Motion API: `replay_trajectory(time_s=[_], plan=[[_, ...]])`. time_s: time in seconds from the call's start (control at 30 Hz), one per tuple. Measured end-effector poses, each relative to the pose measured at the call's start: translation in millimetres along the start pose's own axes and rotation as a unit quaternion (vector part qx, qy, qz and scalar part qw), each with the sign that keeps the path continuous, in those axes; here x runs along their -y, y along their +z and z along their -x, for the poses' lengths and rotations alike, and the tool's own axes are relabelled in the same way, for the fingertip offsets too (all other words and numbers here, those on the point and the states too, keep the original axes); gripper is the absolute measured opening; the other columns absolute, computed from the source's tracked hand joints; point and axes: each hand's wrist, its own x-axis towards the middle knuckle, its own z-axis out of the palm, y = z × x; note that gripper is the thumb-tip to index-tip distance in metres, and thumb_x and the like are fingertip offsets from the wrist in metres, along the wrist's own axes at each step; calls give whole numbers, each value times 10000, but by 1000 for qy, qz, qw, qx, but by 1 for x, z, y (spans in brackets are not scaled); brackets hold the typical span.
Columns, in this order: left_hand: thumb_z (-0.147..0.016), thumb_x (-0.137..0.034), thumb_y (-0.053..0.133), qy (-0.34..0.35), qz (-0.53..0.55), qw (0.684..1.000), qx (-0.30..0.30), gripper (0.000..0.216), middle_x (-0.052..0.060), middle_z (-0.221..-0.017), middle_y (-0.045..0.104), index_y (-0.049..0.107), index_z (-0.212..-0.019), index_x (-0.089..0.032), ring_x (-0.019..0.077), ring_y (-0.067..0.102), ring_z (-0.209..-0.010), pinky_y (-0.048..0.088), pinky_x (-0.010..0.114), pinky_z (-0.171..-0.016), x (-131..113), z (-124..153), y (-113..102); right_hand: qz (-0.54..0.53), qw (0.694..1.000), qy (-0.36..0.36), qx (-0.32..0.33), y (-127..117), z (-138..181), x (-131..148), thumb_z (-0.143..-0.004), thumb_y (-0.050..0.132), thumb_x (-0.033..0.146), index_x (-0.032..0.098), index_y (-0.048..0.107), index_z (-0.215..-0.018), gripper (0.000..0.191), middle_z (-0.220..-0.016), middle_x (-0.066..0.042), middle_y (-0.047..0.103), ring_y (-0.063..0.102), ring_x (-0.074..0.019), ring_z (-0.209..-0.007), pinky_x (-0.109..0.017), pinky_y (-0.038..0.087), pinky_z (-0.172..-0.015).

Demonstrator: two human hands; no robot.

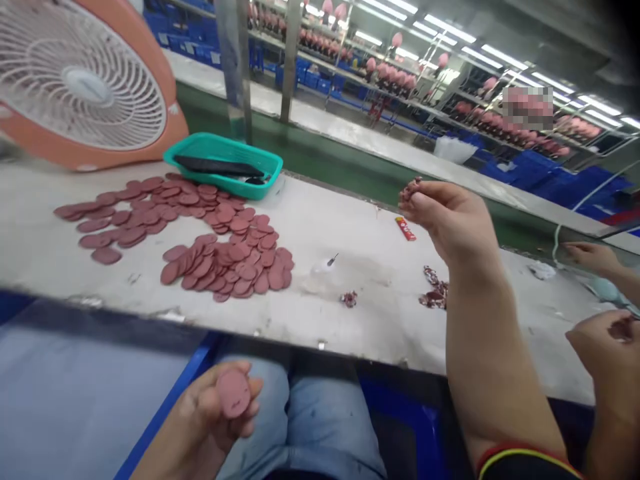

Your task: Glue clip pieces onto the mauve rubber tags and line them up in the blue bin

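Note:
Low over my lap, my left hand (197, 410) is closed around a flat, round, dull-pink disc (234, 393) with small dark marks on its face. My right hand (460, 217) is raised over the far side of the table, thumb and fingers pinching a small brownish-red speckled piece (410, 190). Similar speckled bits (435, 293) lie below that hand, partly hidden by the forearm. Another small clump (349, 299) sits nearer the middle. Many more pink discs (235, 267) are heaped on the left. A small dark-tipped item (332, 260) lies between heap and bits.
A green basket (260, 190) holding a long black object stands behind the discs, beside an orange fan (173, 93). A red-and-yellow wrapper (405, 229) lies near the white table's (300, 327) back edge. At right are another person's hands (605, 343). A green belt (320, 150) runs behind.

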Motion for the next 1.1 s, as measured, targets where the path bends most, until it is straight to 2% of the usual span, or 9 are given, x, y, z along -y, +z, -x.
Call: replay_trajectory(time_s=[0.1, 0.17, 0.23, 0.3, 0.4, 0.47, 0.73, 0.93, 1.1], plan=[[-422, -495, 985, 6, 6, 1000, -3, 457, -2, -665, 750, 824, -760, -232, 124, 655, -576, 536, 174, -525, 2, 21, 16, -140, 984, -20, 106, 33, 92, 41, -841, 778, 212, 284, 757, -907, 99, -897, 20, 766, 735, -125, -828, -197, 611, -685], [-427, -505, 984, -5, 1, 1000, 0, 467, 11, -667, 735, 822, -754, -213, 112, 628, -566, 527, 174, -534, 3, 28, 16, -184, 962, 21, 203, 55, 143, 59, -840, 791, 202, 312, 758, -949, 159, -890, 35, 772, 744, -122, -816, -202, 611, -708], [-448, -536, 971, -9, -12, 1000, 22, 488, 18, -669, 714, 822, -765, -195, 106, 602, -564, 516, 174, -535, 6, 31, 10, -195, 947, 33, 253, 72, 176, 69, -846, 786, 192, 304, 759, -986, 181, -909, 18, 772, 742, -133, -805, -232, 612, -719], [-510, -568, 942, -2, -27, 997, 70, 487, 22, -663, 684, 819, -776, -179, 108, 580, -574, 509, 178, -538, 9, 31, 3, -173, 948, 7, 268, 82, 192, 74, -838, 789, 171, 260, 767, -988, 176, -868, -5, 764, 724, -132, -762, -233, 595, -696], [-612, -580, 893, 13, -33, 990, 133, 439, 20, -669, 648, 800, -745, -171, 111, 551, -600, 501, 179, -551, 14, 30, -5, -144, 951, -33, 273, 86, 197, 76, -830, 792, 153, 202, 771, -971, 152, -795, -18, 742, 693, -121, -702, -213, 568, -646], [-641, -578, 877, 16, -30, 989, 144, 427, 9, -669, 627, 784, -725, -170, 103, 529, -597, 492, 173, -552, 16, 31, -7, -149, 949, -41, 275, 86, 197, 76, -828, 796, 163, 198, 771, -974, 153, -796, -19, 737, 689, -121, -689, -212, 571, -631], [-729, -469, 860, -8, -24, 989, 149, 327, 2, -684, 647, 750, -637, -175, 96, 575, -594, 519, 172, -575, 17, 34, -6, -130, 945, -63, 294, 83, 199, 76, -846, 785, 187, 204, 765, -981, 137, -808, -20, 757, 681, -135, -699, -241, 556, -635], [-712, -528, 854, -15, -32, 990, 134, 363, -10, -676, 625, 790, -751, -173, 99, 563, -608, 504, 174, -580, 15, 36, -1, -123, 943, -70, 301, 83, 198, 74, -849, 784, 188, 195, 761, -978, 132, -820, -18, 771, 682, -127, -698, -239, 552, -653], [-738, -505, 844, -36, -30, 990, 135, 345, -9, -680, 633, 781, -743, -165, 84, 554, -587, 495, 163, -576, 17, 35, -3, -129, 941, -63, 307, 83, 197, 72, -839, 788, 171, 197, 762, -977, 143, -820, -18, 773, 693, -130, -696, -230, 564, -645]])
